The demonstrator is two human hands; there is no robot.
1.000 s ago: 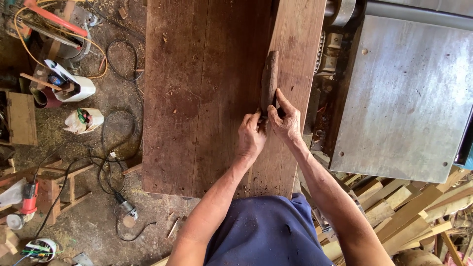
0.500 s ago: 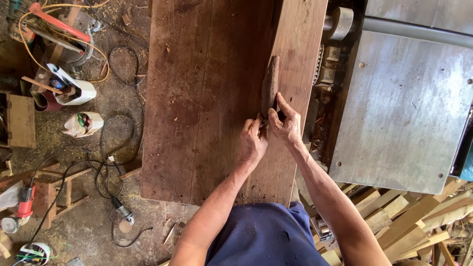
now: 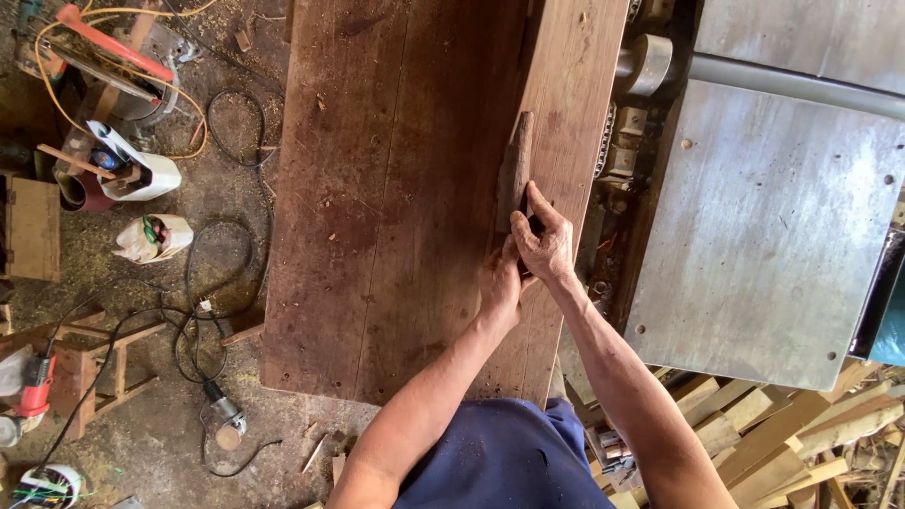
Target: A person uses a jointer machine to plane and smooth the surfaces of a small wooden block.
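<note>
Both hands, left [image 3: 498, 283] and right [image 3: 545, 243], grip a long rough wooden block [image 3: 515, 170] on the worn plank desk [image 3: 396, 188], near its right edge.

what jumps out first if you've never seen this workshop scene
The wide reddish-brown wooden board fills the middle, with the left hand and right hand together on a narrow dark wooden block near its right edge. A large grey metal machine table sits to the right; black cables tangle over the dusty floor on the left.
</note>
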